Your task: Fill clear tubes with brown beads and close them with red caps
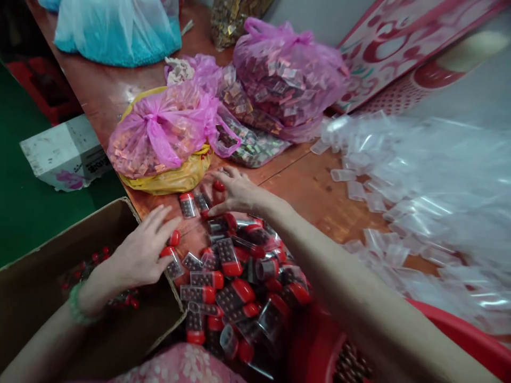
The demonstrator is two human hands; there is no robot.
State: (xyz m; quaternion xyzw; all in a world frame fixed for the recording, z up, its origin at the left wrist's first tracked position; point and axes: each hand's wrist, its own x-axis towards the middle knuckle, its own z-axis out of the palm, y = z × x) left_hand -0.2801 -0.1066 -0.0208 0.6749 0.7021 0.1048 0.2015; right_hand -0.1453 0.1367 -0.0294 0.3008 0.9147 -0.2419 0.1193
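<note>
Dozens of red-capped tubes (229, 258): clear plastic w/ small dark balls inside; heaped loose on the table (307, 191), mostly btwn the person's 2 forearms; a few pcs. up nr. the fingertips.
L hand (143, 247): bare, fingers spread, not clenched; held by the carton's edge, thumb next to a capped tube; contact, can't tell from where I stand.
R hand (233, 191): bare, fingers & thumb apart, curved over the far end of the heap; small red piece (218, 185) btwn them, blurred; gripped or not, can't tell.
Bracelet (75, 306): pale green, on L wrist.
Carton (159, 324): open-topped, under L forearm; more red-tipped pcs. inside, partly hidden.
Red tub (319, 343): nr. person, beside heap; brown balls (351, 361) w/in, partly behind R forearm.
Clear plastic pcs. (439, 181): big loose spread, R side of table.
Knotted pink bag (159, 127): full of small packets, on a yellow bag (179, 175), just beyond the hands.
Larger pink bag (287, 80): same sort of fill, farther back.
Flat clear bag (255, 146): dark packets, btwn the pink bags, toward person.
Whitish bag (120, 37): blue contents, far L end of table.
White box (59, 154): off table, L side, over green floor (16, 213).
</note>
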